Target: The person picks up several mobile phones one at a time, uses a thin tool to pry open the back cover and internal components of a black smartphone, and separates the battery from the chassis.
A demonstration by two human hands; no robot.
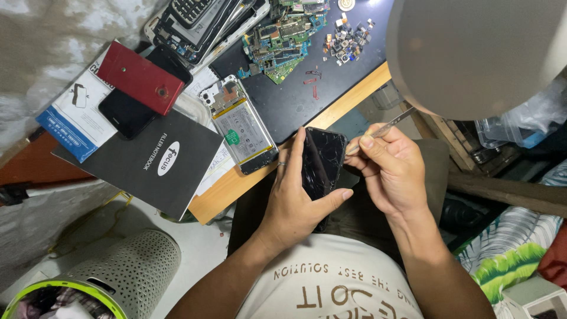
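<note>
Wooden workbench (354, 94) runs diagonally, its top covered by a dark mat (283, 100). Rough, pale, stained wall (47, 47) behind the bench's far edge. Pale floor (195, 248) below the near edge, with a perforated grey basket (136, 266) rimmed in lime green. Grey lamp shade (472, 53) overhead, upper right.

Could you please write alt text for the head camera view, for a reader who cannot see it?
A person's left hand grips a black phone with cracked glass while the right hand holds a thin metal tool at its edge. An opened phone lies on the wooden desk.
</note>
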